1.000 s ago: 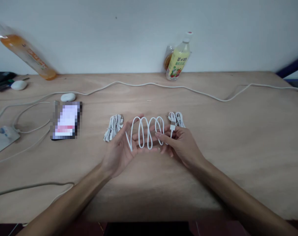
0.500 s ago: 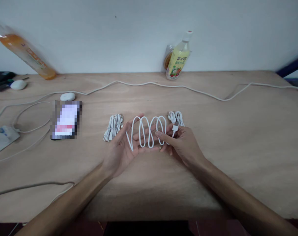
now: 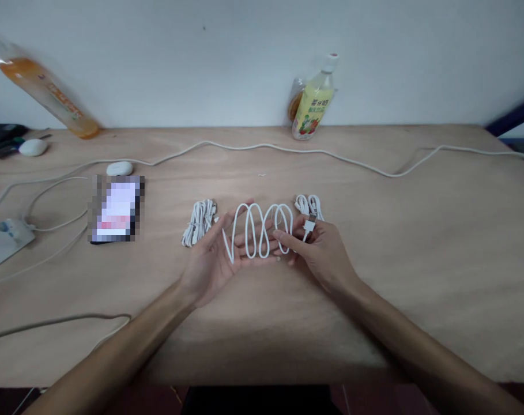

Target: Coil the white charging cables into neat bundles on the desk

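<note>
A white USB cable [image 3: 257, 230] is folded into several upright loops between my two hands on the wooden table [image 3: 417, 242]. My left hand [image 3: 212, 256] lies palm up, fingers stretched out under the left loops. My right hand [image 3: 316, 248] pinches the right end of the loops, and the cable's plug [image 3: 308, 225] sticks up from its fingers. A coiled white cable bundle [image 3: 199, 222] lies just left of my left hand. Another small coiled bundle [image 3: 310, 204] lies behind my right hand.
A phone [image 3: 117, 208] lies at the left. A long white cord [image 3: 287, 151] crosses the back of the table. A yellow drink bottle [image 3: 312, 104] stands against the wall. An orange bottle [image 3: 45, 92] leans at the far left. A white earbud case [image 3: 120, 168] sits behind the phone.
Both hands and the looped cable have shifted slightly away from me. The plug has tilted a little in my right fingers. Nothing was let go.
</note>
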### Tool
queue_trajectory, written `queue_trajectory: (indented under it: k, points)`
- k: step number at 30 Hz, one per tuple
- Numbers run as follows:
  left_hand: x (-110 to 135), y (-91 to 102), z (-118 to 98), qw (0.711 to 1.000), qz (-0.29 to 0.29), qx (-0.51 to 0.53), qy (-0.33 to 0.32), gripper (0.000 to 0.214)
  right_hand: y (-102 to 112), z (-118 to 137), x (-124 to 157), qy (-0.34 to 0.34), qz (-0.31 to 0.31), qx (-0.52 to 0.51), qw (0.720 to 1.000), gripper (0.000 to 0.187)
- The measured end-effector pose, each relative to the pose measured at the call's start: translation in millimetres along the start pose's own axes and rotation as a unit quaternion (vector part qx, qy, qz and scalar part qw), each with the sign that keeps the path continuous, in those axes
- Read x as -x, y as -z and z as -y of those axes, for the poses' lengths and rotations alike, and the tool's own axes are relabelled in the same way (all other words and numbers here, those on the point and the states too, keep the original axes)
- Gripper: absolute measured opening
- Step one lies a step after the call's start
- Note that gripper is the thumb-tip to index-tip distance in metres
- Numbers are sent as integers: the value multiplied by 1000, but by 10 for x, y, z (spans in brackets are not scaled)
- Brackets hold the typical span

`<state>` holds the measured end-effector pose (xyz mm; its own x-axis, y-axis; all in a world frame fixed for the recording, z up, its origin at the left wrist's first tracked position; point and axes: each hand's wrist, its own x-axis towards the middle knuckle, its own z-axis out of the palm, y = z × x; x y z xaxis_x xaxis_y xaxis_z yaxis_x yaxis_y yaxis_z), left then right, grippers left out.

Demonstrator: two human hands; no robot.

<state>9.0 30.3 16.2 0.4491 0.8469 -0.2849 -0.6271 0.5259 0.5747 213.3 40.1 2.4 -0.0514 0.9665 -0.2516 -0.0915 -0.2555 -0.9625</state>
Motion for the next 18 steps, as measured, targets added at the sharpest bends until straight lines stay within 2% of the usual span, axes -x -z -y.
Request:
queue_trajectory:
  k: [12, 18]
  points:
    - [-17, 21, 64, 999, -22, -30, 5, 51, 30, -23, -10, -25, 35, -27, 999, 33]
    - [0, -31, 82, 997, -33, -76, -10, 65, 48, -47, -7, -21, 40, -23, 999, 32]
